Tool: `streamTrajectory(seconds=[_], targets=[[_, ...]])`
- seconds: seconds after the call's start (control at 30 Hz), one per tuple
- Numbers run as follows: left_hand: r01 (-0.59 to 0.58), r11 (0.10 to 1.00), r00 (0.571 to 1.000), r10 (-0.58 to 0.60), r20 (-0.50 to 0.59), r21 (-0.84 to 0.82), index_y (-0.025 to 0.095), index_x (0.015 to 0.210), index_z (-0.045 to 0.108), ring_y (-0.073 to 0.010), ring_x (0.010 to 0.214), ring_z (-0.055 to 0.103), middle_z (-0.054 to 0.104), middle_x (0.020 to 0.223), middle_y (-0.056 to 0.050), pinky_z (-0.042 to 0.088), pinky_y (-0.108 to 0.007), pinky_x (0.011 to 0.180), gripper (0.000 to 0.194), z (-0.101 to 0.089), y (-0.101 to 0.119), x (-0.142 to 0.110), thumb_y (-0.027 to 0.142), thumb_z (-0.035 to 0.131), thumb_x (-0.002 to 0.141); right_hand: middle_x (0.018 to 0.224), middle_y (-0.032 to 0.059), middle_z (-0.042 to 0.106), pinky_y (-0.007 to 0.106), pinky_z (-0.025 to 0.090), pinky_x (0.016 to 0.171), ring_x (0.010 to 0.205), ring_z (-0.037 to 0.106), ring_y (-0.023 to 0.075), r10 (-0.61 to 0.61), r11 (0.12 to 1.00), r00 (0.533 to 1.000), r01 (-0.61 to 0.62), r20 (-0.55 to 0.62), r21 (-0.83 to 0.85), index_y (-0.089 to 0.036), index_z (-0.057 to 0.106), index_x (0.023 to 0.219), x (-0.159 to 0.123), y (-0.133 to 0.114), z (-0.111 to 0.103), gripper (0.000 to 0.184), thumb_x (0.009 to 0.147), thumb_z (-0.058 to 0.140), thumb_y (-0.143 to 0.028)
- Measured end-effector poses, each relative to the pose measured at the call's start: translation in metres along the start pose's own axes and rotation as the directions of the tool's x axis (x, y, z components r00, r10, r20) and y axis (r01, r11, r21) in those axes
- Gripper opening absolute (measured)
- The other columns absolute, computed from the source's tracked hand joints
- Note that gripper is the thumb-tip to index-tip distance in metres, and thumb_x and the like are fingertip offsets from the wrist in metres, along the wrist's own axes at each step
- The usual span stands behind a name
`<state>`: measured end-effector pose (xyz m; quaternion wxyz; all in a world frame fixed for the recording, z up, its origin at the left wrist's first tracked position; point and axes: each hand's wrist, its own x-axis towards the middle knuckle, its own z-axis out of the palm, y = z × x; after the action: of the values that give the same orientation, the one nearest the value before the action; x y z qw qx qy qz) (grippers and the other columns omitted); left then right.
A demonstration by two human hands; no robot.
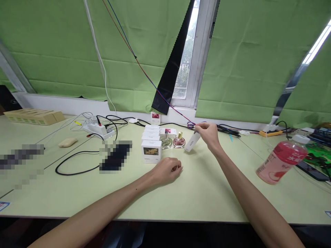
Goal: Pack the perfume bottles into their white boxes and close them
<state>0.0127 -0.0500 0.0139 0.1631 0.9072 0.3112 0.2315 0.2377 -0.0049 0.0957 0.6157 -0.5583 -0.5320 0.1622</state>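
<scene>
My right hand (209, 135) pinches a small white box (192, 142) by its upper end and holds it tilted over the table. My left hand (168, 171) rests on the table with its fingers curled, and nothing shows in them. Just beyond it, a row of several white boxes runs away from me; the front box (151, 152) bears a picture of yellow flowers. Right of the row stand a perfume bottle with greenish liquid (167, 142) and a pink perfume bottle with a gold cap (179, 141). Behind them lies another white box (168, 132) with a reddish picture.
A pink drink bottle (283, 160) stands at the right, near a dark phone (311, 170). On the left are a blurred-out dark object (116, 156), a beige mouse-shaped object (67, 142) and a power strip (95, 130) with cables. One white box (155, 118) stands by the wall.
</scene>
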Motion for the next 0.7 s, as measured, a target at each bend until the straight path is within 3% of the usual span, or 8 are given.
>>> streamTrajectory(seconds=[0.23, 0.7], targets=[[0.125, 0.992, 0.983, -0.12, -0.142, 0.024, 0.018, 0.075, 0.061, -0.0158, 0.066, 0.053, 0.059, 0.074, -0.003, 0.032, -0.029, 0.06, 0.027, 0.002, -0.01, 0.004, 0.028, 0.048, 0.096, 0.071, 0.0075, 0.076, 0.032, 0.051, 0.067, 0.07, 0.07, 0.0238, -0.017, 0.996, 0.995, 0.026, 0.101, -0.09, -0.016, 0.076, 0.071, -0.019, -0.01, 0.014, 0.02, 0.067, 0.061, -0.028], [0.19, 0.981, 0.944, -0.191, -0.268, -0.032, 0.018, 0.08, 0.056, -0.0188, 0.075, 0.055, 0.061, 0.083, -0.004, 0.039, -0.032, 0.067, 0.017, 0.004, -0.006, 0.004, 0.02, 0.048, 0.094, 0.073, 0.0063, 0.076, 0.03, 0.049, 0.067, 0.069, 0.067, 0.0206, -0.1, 0.986, 0.981, 0.121, 0.167, -0.116, -0.017, 0.073, 0.066, -0.038, -0.023, 0.023, 0.02, 0.072, 0.061, -0.031]])
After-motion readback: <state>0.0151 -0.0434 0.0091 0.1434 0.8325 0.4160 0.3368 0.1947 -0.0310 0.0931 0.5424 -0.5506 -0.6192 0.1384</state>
